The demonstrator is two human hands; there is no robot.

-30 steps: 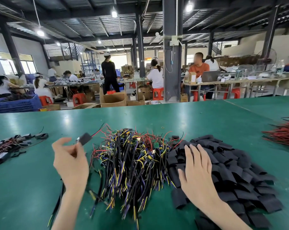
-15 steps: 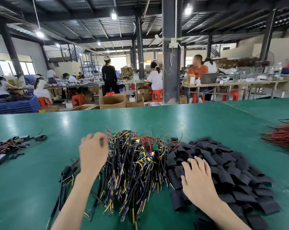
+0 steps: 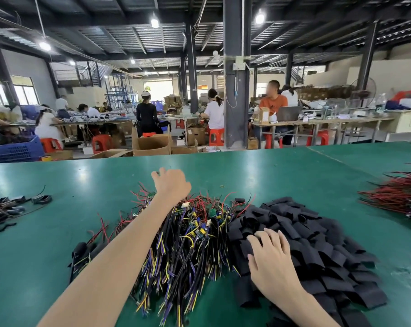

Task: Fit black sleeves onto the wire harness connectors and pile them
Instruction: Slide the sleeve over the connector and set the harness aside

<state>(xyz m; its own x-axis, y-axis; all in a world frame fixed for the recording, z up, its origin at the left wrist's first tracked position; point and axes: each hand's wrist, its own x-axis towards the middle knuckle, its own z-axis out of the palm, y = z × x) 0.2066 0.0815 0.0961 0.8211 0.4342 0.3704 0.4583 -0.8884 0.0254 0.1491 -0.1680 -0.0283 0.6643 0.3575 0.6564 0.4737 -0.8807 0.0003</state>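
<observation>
Nearest, at five o'clock, the right hand (image 3: 269, 259) lies on the heap of black sleeves (image 3: 317, 251), fingers spread and slightly bent, tips resting among the flat tubes with none lifted clear. Just beside that heap, at six o'clock, the unsleeved wire harnesses (image 3: 188, 239) lie in a tangled pile on the green table (image 3: 46, 267), their small connectors bunched at the far end. The left forearm crosses this pile, and the left hand (image 3: 171, 185) sits at its twelve o'clock edge with the fingers curled away from the camera; whether they have caught a wire I cannot tell. At nine o'clock, well apart, lie the sleeved harnesses (image 3: 9, 208), and at three o'clock a bundle of red wires (image 3: 397, 197). Beyond the table, other workers (image 3: 215, 112) sit at benches. The likely trouble is the tangle: drawing one harness out could drag its neighbours along or scatter them into the sleeves. The overlapping sleeves could also come up two at a time.
</observation>
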